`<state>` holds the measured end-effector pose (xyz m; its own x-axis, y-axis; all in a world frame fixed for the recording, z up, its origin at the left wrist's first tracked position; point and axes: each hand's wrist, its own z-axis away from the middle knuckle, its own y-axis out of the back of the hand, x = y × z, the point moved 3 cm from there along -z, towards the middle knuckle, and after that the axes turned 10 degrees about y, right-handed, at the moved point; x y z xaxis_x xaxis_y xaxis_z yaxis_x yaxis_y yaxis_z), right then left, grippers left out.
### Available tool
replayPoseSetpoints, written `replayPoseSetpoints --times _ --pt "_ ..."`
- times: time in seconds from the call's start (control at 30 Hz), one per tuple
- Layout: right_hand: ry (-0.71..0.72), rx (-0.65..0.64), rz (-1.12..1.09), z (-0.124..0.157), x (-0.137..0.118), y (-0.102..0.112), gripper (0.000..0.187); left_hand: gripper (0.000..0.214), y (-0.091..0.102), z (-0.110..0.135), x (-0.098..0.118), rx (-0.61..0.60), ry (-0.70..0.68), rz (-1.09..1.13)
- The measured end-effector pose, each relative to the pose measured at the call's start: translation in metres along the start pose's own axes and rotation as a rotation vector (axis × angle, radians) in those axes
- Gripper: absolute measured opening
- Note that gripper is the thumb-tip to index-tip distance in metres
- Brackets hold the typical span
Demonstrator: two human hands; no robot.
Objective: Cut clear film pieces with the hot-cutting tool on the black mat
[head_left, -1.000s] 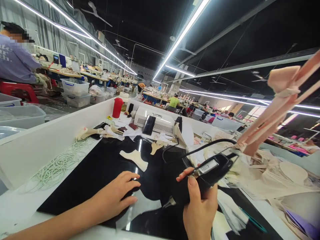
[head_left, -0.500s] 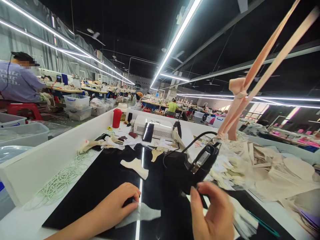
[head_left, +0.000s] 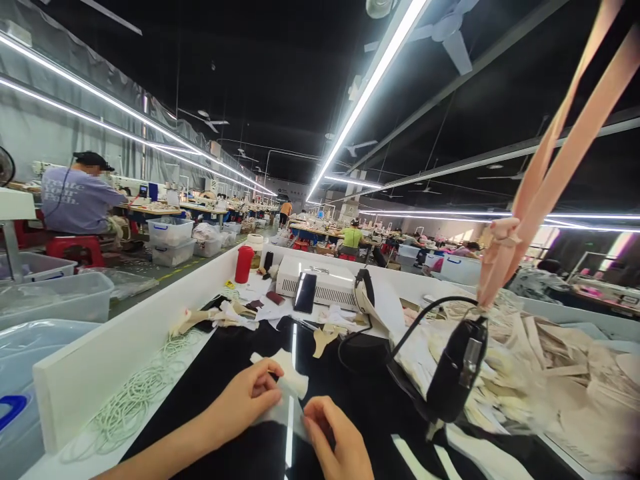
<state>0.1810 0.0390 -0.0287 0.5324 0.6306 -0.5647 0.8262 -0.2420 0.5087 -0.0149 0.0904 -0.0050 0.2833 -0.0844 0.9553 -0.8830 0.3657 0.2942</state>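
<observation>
Now, two hands on one thin sheet!

And it's all going on over the black board [head_left: 225, 363]: the pale, see-through sheet [head_left: 291, 402] sits over the board's middle, between my hands. My left hand [head_left: 245, 403] has finger and thumb pinched on it. My right hand [head_left: 337, 437], just apart from the left, has its fingertips at the sheet's edge; whether they grip, I can't tell. Just beyond, on the board, lies a cream patch [head_left: 290, 367]. Over the board's right side, a black tool [head_left: 455, 377] hangs tip-down from a pink strap [head_left: 503, 257]. Left of the board, a tangle of pale green cord [head_left: 133, 397]; past its far edge, a phone [head_left: 305, 295] standing before a white box [head_left: 327, 270], and a red cup [head_left: 243, 265].
</observation>
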Motion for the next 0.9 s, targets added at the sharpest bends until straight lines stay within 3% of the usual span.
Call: replayPoseSetpoints --times 0.13,0.33,0.7,0.9 --pt "-0.010 -0.002 0.081 -0.028 0.002 -0.001 0.021 0.041 0.015 -0.032 0.001 0.089 -0.016 -0.044" --pt "-0.029 0.032 0.325 -0.057 0.009 -0.008 0.013 0.023 0.031 -0.065 0.003 0.192 -0.083 -0.290" --pt "0.123 -0.067 0.654 -0.062 0.023 -0.034 0.023 0.032 0.020 -0.076 0.000 0.195 -0.076 -0.738" --pt "0.209 -0.063 0.622 -0.057 0.008 -0.027 0.028 0.031 0.020 -0.074 -0.003 0.276 -0.138 -0.837"
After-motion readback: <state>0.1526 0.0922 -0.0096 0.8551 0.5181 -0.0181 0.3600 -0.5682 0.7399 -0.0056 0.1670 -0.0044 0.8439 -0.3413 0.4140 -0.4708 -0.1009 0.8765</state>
